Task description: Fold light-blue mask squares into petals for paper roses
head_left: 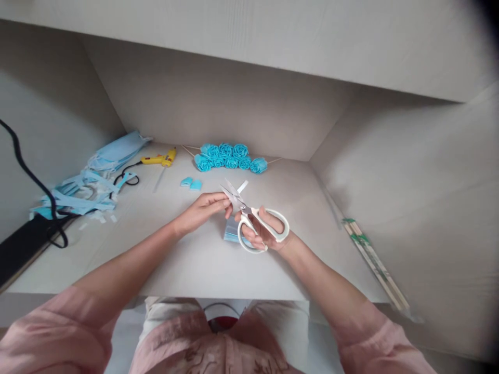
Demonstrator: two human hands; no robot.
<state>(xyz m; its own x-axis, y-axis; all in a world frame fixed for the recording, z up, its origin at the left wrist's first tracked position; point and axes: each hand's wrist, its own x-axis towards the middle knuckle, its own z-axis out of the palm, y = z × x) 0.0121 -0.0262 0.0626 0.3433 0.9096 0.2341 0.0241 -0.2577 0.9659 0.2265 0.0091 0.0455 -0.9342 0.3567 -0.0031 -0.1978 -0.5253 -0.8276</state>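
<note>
My right hand (268,231) grips a pair of scissors (245,209) by its white loop handles, thumb through one loop and fingers through the other. The blades stand slightly apart and point to the far left. Close against the blades, my left hand (208,210) has its fingers pressed together; what they pinch, if anything, is hidden. A small white strip (242,187) shows just past the blades. Below the scissors lies a folded light-blue pleated piece (231,231), partly covered by my right hand. Two small blue pieces (191,183) rest beyond my left hand.
Blue crepe-like roses (230,157) on thin sticks lie along the back. A yellow glue gun (159,158) with a black cord is at back left. Nearby are blue face masks (117,150) and cut mask scraps (81,195). Packaged sticks (374,262) lie along the right wall.
</note>
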